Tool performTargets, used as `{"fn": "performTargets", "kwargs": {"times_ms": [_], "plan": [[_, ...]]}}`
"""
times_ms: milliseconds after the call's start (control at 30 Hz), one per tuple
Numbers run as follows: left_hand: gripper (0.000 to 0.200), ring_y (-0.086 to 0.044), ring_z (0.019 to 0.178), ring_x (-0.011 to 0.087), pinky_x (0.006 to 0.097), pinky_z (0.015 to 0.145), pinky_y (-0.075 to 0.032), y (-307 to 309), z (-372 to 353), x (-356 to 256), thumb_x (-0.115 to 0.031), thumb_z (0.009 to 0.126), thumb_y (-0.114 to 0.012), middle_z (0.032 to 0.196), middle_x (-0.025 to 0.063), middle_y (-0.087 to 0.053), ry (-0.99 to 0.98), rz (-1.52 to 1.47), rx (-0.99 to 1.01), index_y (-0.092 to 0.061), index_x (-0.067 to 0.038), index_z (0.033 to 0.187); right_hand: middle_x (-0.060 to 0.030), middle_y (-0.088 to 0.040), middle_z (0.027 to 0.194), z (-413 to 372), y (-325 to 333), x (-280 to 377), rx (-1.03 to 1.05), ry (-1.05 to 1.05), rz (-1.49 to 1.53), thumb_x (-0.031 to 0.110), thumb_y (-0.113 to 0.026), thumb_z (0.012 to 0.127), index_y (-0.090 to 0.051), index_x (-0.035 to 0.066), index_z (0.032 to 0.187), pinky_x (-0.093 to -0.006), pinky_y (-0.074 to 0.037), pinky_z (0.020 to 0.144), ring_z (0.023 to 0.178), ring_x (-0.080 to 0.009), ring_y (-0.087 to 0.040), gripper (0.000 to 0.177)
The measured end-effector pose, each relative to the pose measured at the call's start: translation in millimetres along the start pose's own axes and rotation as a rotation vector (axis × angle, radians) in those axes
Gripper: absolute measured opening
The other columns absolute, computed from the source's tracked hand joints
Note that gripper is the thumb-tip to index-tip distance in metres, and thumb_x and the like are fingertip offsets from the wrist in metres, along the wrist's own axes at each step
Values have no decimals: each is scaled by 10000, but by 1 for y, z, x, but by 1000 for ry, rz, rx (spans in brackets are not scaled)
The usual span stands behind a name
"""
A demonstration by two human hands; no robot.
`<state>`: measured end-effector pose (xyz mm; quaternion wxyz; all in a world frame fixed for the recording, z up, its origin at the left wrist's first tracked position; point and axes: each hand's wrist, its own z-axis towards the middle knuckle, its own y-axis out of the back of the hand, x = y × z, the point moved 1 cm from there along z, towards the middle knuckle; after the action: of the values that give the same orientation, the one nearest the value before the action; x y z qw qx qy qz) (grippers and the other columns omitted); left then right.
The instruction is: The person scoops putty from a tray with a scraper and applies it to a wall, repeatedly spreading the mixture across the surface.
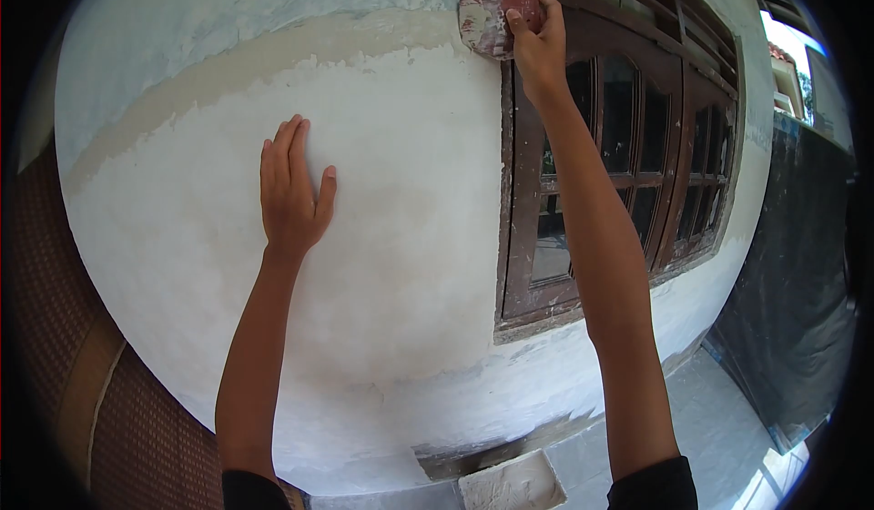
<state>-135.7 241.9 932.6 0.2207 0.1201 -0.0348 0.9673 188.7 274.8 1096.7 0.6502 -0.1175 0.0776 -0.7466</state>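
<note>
My right hand [539, 41] grips a reddish plastering scraper [487, 20] smeared with pale filler. The scraper lies against the wall at the upper left corner of the window frame [506, 191]. Flat on the wall [401, 164], with fingers stretched upward and thumb apart, rests my left hand [293, 191], holding nothing. Smooth white filler covers the wall around it. Above runs a beige band [246, 64], and higher up the surface is pale blue-green.
A shallow tray [512, 484] of filler sits on the grey floor [619, 460] below the wall. Brown woven panels [146, 428] stand at the left. The brown window [628, 119] has glass panes and slats. A dark sheet [783, 273] hangs at the right.
</note>
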Motion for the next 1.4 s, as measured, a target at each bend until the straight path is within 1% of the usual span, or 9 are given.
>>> {"fn": "performTargets", "kwargs": {"times_ms": [100, 233, 433, 600, 733, 900, 1067, 1300, 1400], "plan": [[594, -410, 1372, 328, 512, 1162, -280, 0, -1, -1, -166, 899, -582, 1481, 158, -435, 3, -2, -1, -411, 20, 1437, -97, -600, 1159, 0, 16, 1, -42, -45, -153, -3, -592, 952, -479, 79, 1294, -272, -514, 824, 983, -142, -608, 370], [583, -401, 1373, 333, 516, 1165, -268, 0, 0, -3, -155, 906, -561, 1487, 162, -428, 27, -2, 6, -404, 29, 1437, -98, -594, 1170, -1, 12, 3, -124, -61, 121, 3, -600, 949, -479, 51, 1290, -279, -499, 853, 998, -143, -601, 365], [588, -397, 1376, 331, 513, 1169, -265, 0, -1, -1, -157, 904, -562, 1489, 161, -424, 7, -8, 13, -403, 23, 1441, -97, -606, 1153, -2, 4, 3, -57, -141, -99, 25, -599, 956, -482, 74, 1293, -280, -519, 816, 960, -144, -614, 360], [574, -395, 1374, 338, 519, 1170, -253, 0, 0, -4, -153, 917, -539, 1494, 165, -417, 33, -19, 4, -399, 30, 1442, -100, -608, 1156, 1, 11, 5, -44, -57, 141, 43, -631, 942, -486, 65, 1291, -280, -529, 835, 984, -148, -613, 378], [577, -393, 1375, 335, 515, 1171, -253, 0, 0, -2, -145, 914, -543, 1491, 162, -418, 5, -12, 10, -395, 30, 1444, -66, -627, 1132, -2, 4, 2, 31, -9, -211, 47, -631, 963, -500, 72, 1311, -273, -507, 817, 954, -117, -606, 373], [578, -393, 1372, 339, 508, 1167, -258, 1, 0, -3, -148, 914, -542, 1492, 163, -416, 32, -8, 6, -394, 35, 1442, -92, -621, 1120, -7, 17, 19, -68, -195, 89, 35, -617, 946, -509, 91, 1289, -265, -520, 777, 963, -131, -613, 364], [581, -392, 1366, 347, 509, 1166, -258, 1, -1, -1, -145, 912, -547, 1491, 166, -410, 3, -25, 12, -389, 37, 1441, -79, -620, 1123, -11, 9, 3, 63, -57, -276, 34, -619, 946, -507, 82, 1286, -263, -510, 763, 914, -122, -608, 361], [586, -390, 1367, 350, 505, 1156, -268, -1, 1, -3, -149, 913, -547, 1491, 171, -409, 13, -1, 11, -387, 38, 1445, -85, -632, 1086, -1, 27, 5, -86, -147, 35, 37, -620, 942, -548, 117, 1271, -270, -495, 829, 931, -138, -601, 346], [597, -398, 1380, 321, 506, 1168, -278, 0, -2, -2, -170, 898, -578, 1482, 154, -430, 22, -4, 15, -406, 22, 1438, -87, -628, 1093, -10, 11, 11, 24, -58, -322, 34, -630, 935, -543, 123, 1271, -268, -493, 833, 944, -137, -598, 359]]}}
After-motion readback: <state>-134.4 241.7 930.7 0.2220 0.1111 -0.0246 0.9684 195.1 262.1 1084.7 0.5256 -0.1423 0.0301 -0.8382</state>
